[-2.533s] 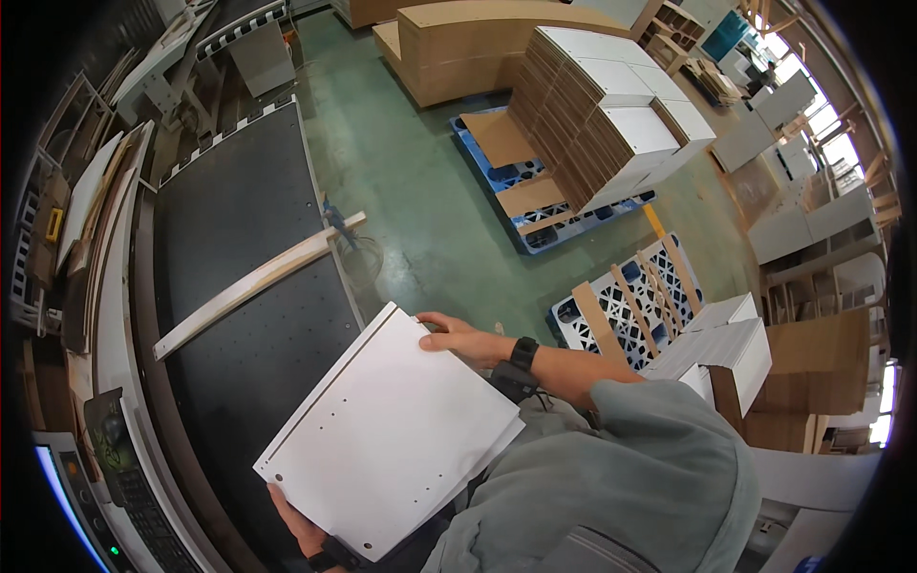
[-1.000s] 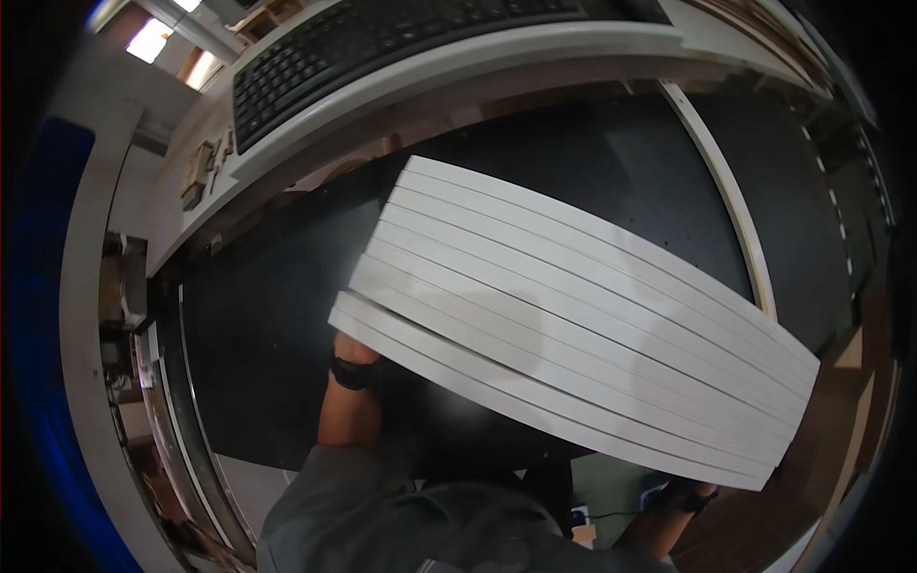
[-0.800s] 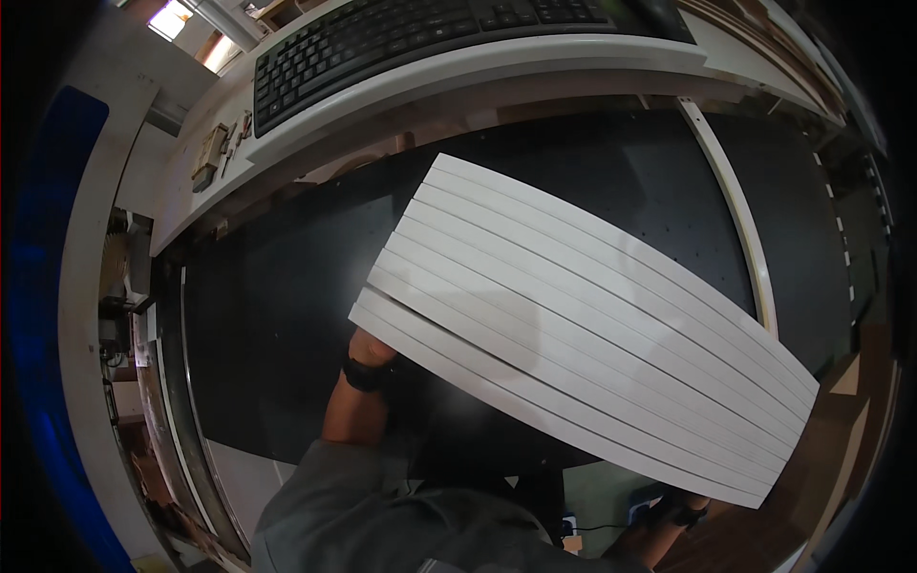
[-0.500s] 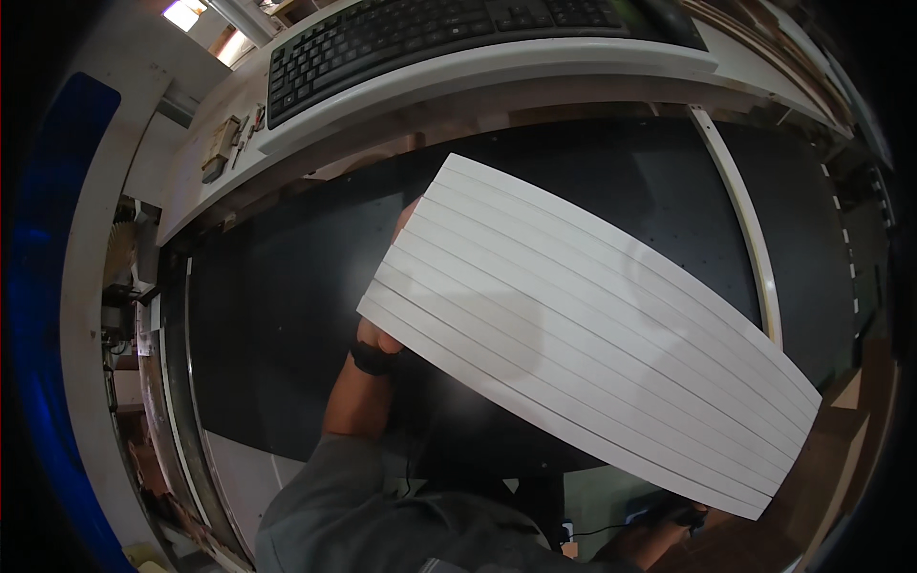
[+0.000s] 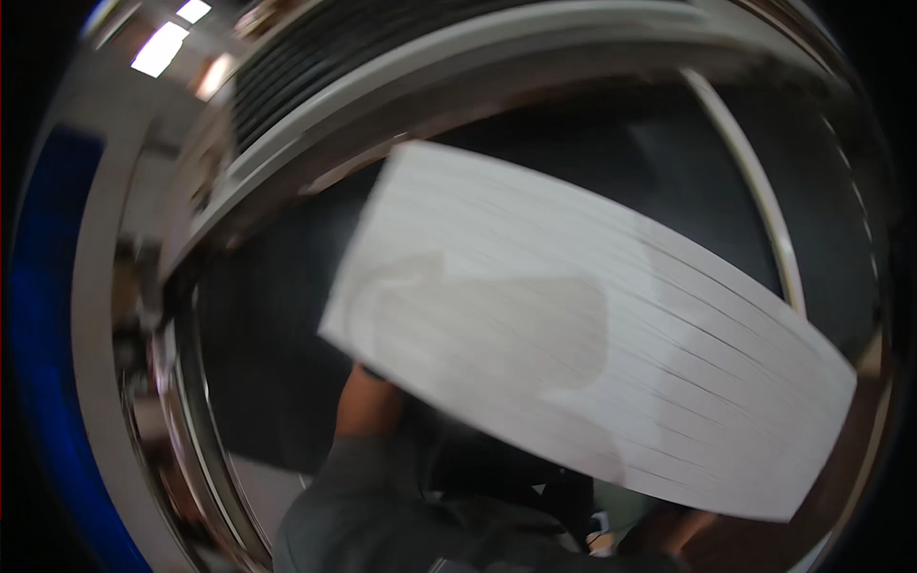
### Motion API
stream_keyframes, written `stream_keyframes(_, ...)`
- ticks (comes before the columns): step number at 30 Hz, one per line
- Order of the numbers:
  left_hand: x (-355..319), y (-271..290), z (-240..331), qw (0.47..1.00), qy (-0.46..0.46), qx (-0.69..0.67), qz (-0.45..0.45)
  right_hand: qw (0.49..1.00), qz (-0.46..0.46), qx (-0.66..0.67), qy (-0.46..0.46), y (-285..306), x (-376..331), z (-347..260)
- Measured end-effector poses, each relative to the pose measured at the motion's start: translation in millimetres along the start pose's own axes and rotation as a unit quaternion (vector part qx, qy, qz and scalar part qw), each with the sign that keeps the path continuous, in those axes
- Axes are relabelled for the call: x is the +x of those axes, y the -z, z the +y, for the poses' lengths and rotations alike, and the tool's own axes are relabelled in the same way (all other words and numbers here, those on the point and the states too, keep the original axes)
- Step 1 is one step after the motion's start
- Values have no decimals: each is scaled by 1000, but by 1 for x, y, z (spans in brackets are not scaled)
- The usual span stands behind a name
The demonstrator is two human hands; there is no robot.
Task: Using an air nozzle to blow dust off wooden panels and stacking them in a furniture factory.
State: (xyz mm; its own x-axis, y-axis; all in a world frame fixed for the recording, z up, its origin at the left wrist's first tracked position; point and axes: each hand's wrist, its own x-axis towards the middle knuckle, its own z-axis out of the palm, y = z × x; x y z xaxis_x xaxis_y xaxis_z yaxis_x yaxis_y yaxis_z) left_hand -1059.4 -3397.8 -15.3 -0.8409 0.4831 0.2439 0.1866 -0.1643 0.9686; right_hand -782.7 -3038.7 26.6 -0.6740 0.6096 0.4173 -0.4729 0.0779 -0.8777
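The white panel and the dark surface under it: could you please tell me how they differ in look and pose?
The white panel is pale and crossed by thin parallel lines; the dark surface is black and plain. The panel lies slanted across the view, its left end higher, while the surface spreads wide beneath and beyond it. The panel also hides both hands; only a forearm shows at its lower edge. Both are flat, and the picture is blurred.
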Motion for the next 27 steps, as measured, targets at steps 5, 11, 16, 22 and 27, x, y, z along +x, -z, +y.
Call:
stream_keyframes(5,0,-27,0,995,76,52,39,998,-27,55,23,-1,15,3)
stream_keyframes(11,-18,-114,28,989,140,51,-7,998,37,-1,55,50,-30,-76)
stream_keyframes(16,-45,-185,69,981,181,23,-57,988,135,26,-64,92,-98,-172)
stream_keyframes(22,-107,-289,125,970,219,-4,-111,967,225,12,-117,186,-202,-273)
stream_keyframes(27,-180,-411,158,951,255,-39,-170,918,364,14,-159,298,-309,-343)
